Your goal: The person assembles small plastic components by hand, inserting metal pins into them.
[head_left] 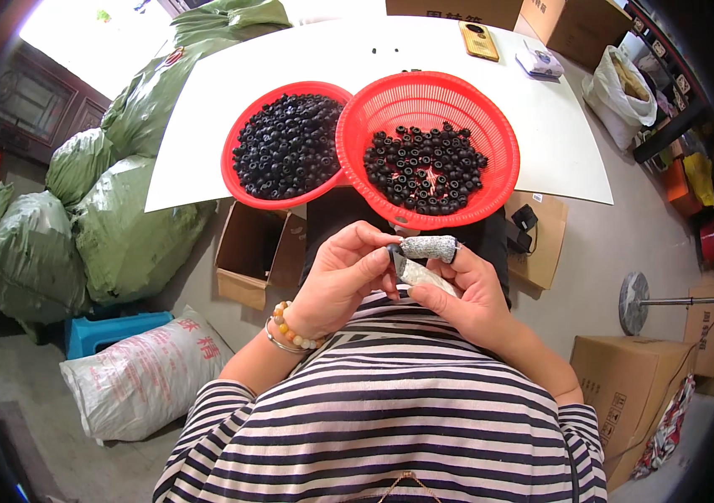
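Above my lap, my left hand (pixel 355 267) pinches a small black ring-like part (pixel 394 251) between thumb and fingertips. My right hand (pixel 472 293) grips a small tool with a white-wrapped handle (pixel 426 278); its short, dark, blade-like tip meets the black part. A grey knitted finger cover (pixel 430 247) sits on my right index finger. Just beyond my hands, a red plastic colander (pixel 503 159) holds a loose layer of similar black parts (pixel 424 172). To its left, a red basket (pixel 235 186) is heaped with more of them (pixel 290 147).
Both red containers stand at the near edge of a white table (pixel 558 168). A yellow phone (pixel 479 40) and a tissue pack (pixel 540 62) lie at its far right. Green sacks (pixel 135 226) and a white woven bag (pixel 147 373) crowd the left; cardboard boxes (pixel 633 386) stand right.
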A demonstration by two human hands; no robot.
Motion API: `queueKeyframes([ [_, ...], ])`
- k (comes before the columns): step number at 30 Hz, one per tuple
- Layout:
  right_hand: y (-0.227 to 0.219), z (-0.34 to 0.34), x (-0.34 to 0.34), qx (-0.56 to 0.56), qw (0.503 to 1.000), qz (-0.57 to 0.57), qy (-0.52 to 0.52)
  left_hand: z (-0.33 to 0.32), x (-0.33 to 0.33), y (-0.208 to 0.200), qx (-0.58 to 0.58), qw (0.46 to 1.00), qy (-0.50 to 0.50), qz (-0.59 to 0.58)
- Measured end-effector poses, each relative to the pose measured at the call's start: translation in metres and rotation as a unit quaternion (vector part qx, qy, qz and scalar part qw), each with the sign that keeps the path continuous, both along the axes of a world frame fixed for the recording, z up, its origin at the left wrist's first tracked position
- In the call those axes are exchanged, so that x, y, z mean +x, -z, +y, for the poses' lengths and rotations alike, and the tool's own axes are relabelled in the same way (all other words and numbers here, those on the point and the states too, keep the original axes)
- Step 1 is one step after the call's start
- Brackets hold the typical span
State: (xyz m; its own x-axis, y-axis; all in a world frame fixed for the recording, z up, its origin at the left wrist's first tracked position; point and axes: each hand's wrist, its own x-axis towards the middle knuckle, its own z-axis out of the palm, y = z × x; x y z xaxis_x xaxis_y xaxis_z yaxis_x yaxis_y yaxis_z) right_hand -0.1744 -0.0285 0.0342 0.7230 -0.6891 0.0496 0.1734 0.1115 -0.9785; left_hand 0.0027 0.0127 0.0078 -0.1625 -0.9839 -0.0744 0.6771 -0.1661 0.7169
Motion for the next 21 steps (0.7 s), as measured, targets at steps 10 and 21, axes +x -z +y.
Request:
queueKeyframes([
  [10,0.0034,0.0010,0.0020,0.073,0.996,-0.050,-0.008,-0.0033,-0.0022,0.0009,-0.027,0.998,-0.015,-0.050],
  [21,0.0030,0.0039,0.0049,0.064,0.996,-0.055,0.014,-0.0047,-0.0012,0.0017,-0.030,0.996,-0.021,-0.082],
])
